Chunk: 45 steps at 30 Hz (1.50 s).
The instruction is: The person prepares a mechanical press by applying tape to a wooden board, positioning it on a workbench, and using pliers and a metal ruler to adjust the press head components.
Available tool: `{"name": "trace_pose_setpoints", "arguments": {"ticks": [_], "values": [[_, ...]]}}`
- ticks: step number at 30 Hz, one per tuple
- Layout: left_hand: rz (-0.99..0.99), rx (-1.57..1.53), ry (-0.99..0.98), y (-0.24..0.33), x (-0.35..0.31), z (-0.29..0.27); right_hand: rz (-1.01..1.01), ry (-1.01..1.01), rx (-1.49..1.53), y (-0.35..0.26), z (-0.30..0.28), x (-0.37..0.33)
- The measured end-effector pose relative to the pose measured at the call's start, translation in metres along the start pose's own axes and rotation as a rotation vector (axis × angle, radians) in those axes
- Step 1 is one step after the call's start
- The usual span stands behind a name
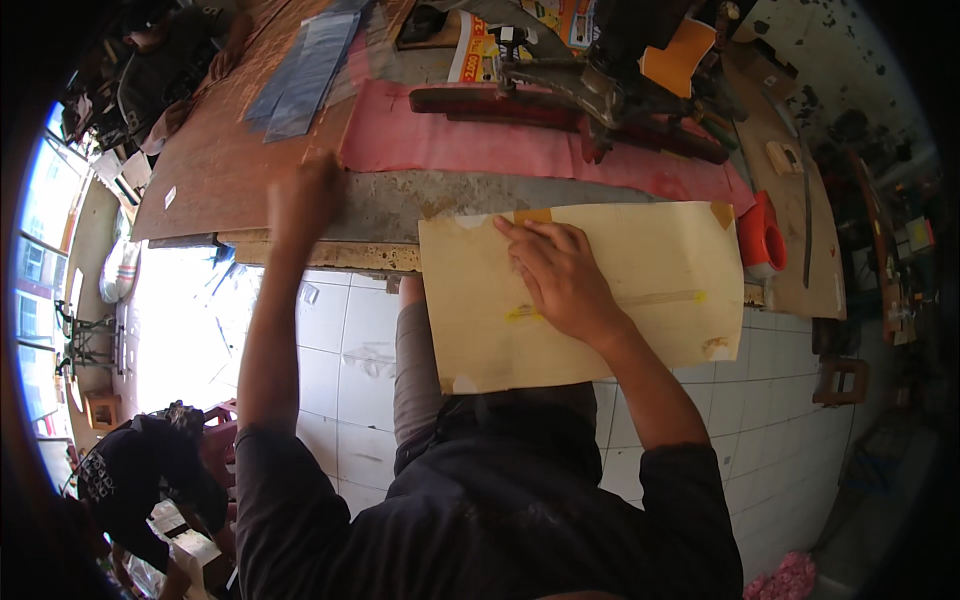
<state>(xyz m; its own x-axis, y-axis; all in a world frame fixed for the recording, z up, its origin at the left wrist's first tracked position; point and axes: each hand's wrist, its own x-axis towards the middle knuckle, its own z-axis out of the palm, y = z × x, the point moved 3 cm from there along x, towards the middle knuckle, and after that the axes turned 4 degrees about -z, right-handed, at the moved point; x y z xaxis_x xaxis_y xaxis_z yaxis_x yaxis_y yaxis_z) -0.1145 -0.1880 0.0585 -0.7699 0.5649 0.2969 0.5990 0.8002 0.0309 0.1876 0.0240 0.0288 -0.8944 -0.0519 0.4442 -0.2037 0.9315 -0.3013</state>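
Observation:
My right hand lies flat with its fingers out on a cream rectangular board. The board overhangs the table's near edge above my lap and has tape patches at its corners and a grey strip with yellow ends. My left hand, smeared by motion, is over the table beside the left end of a pink-red sheet; whether its fingers hold anything does not show. Across that sheet lies a long dark bar belonging to a heavy metal press.
Clear blue-tinted plastic sheets lie at the back left of the table. A red tape roll sits right of the board. An orange piece hangs by the press. One person is at the far left, another bends at lower left.

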Motion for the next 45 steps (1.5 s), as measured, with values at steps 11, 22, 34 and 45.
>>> {"name": "trace_pose_setpoints", "arguments": {"ticks": [11, 22, 34, 45], "values": [[-0.002, -0.919, 0.144, 0.000, -0.127, -0.054, 0.211, 0.166, 0.538, 0.024, -0.015, 0.004], [0.159, -0.962, 0.169, 0.152, -0.161, -0.005, -0.008, 0.468, 0.133, 0.009, -0.019, -0.001], [0.036, -1.530, 0.199, 0.112, -0.209, -0.018, 0.044, 0.494, -0.128, -0.022, -0.057, 0.037], [0.345, -0.683, 0.072, 0.173, -0.148, -0.004, -0.213, 0.434, -0.181, 0.018, -0.003, 0.145]]}}
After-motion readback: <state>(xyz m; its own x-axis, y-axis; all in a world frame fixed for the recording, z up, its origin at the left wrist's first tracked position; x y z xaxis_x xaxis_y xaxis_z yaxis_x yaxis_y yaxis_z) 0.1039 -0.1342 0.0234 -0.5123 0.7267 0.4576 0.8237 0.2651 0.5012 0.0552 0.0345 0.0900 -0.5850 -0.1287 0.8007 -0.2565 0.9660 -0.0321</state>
